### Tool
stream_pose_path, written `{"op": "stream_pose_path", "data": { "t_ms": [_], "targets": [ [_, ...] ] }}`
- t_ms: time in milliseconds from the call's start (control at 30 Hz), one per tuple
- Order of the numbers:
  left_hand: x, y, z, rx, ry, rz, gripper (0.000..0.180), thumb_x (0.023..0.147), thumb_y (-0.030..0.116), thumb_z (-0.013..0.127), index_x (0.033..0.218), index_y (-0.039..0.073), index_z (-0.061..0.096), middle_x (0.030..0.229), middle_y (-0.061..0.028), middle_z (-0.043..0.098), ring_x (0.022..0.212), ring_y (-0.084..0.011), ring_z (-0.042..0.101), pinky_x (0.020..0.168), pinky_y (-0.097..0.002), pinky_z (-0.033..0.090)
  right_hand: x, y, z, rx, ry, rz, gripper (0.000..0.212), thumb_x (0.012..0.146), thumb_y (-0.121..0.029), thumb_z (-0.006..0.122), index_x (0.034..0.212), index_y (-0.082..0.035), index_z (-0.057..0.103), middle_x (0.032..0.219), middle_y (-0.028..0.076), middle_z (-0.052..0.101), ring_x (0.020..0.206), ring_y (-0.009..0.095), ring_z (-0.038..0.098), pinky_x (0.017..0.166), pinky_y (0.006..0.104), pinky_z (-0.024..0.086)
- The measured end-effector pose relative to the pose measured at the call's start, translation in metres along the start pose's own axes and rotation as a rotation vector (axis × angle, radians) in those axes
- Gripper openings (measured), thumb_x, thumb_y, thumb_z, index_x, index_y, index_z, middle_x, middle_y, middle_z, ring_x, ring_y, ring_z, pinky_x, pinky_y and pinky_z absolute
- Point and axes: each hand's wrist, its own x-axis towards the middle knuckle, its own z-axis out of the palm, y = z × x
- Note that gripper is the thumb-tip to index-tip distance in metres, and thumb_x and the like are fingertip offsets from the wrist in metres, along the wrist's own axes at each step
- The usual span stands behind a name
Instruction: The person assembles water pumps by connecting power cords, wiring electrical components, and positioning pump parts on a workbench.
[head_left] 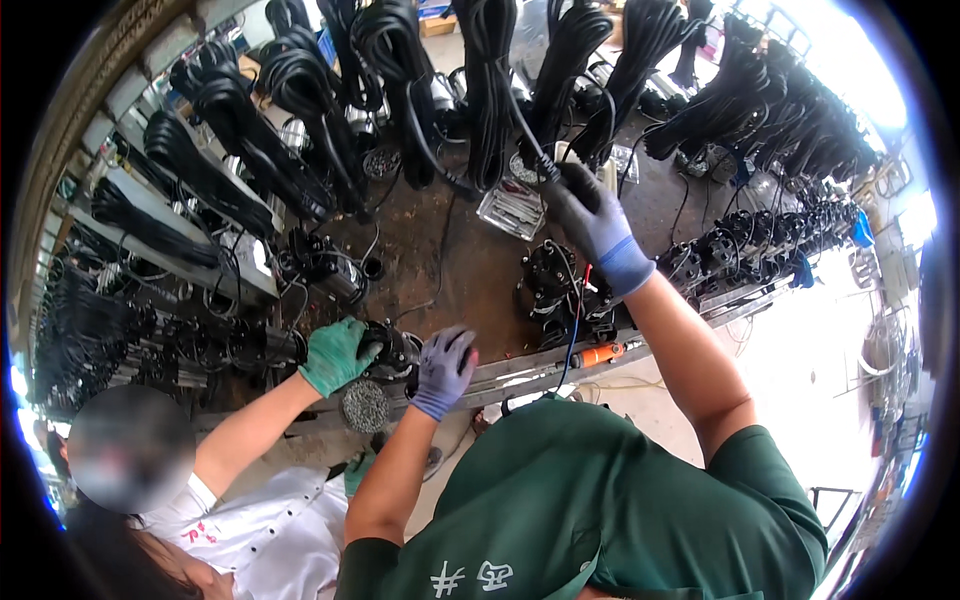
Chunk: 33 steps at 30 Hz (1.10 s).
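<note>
My right hand (597, 222), in a grey-purple glove with a dark palm, reaches to the far side of the bench. Its fingers close around a black cable (522, 125) beside the hanging coils. Below that arm, a black pump-like motor unit (552, 270) stands with a red and a blue wire coming off it. My left hand (445, 368), gloved alike, is at the bench's near edge with curled fingers; what they hold, if anything, is hidden. Next to it is another black motor unit (398, 350), touched by a co-worker's green-gloved hand (338, 355).
Thick black cable coils (490, 90) hang along the back. A clear tray of small metal parts (513, 208) lies mid-bench (420, 270). Several motor units (740, 245) line the right. An orange-handled tool (598, 354) rests at the front edge. A co-worker in white (270, 530) is at left.
</note>
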Motion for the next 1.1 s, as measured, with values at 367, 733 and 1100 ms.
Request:
{"op": "stream_pose_path", "data": {
  "t_ms": [367, 733, 1100],
  "targets": [
    [0.327, 0.081, -0.072, -0.476, 0.395, -0.073, 0.059, 0.084, 0.002, 0.068, 0.139, -0.006, 0.048, 0.121, -0.0247, 0.063, 0.108, -0.0356, 0.062, 0.095, -0.0434, 0.051, -0.004, 0.0, -0.014, -0.655, -0.01, 0.111, 0.054, 0.094, -0.049, 0.061, 0.111, 0.002, 0.066, 0.099, 0.025, 0.071, 0.097, 0.037, 0.07, 0.085, 0.0451, 0.052],
    [0.32, 0.065, -0.023, -1.155, 0.326, -0.231, 0.054, 0.084, -0.011, 0.073, 0.134, -0.005, 0.053, 0.123, -0.0146, 0.064, 0.11, -0.0235, 0.065, 0.101, -0.0368, 0.054, -0.034, 0.013, -0.005, -0.275, 0.056, -0.061, 0.048, 0.094, -0.029, 0.065, 0.131, 0.0, 0.054, 0.115, 0.018, 0.065, 0.1, 0.025, 0.068, 0.088, 0.0376, 0.056],
    [0.306, 0.136, -0.089, -1.172, 0.445, -0.026, 0.041, 0.087, -0.011, 0.066, 0.126, -0.007, 0.057, 0.118, -0.0161, 0.066, 0.101, -0.0263, 0.069, 0.092, -0.0383, 0.06, -0.005, -0.05, -0.038, -0.64, 0.055, -0.641, 0.022, 0.09, -0.016, 0.067, 0.103, 0.001, 0.066, 0.089, 0.02, 0.065, 0.082, 0.033, 0.065, 0.075, 0.0396, 0.051]
  ]
}}
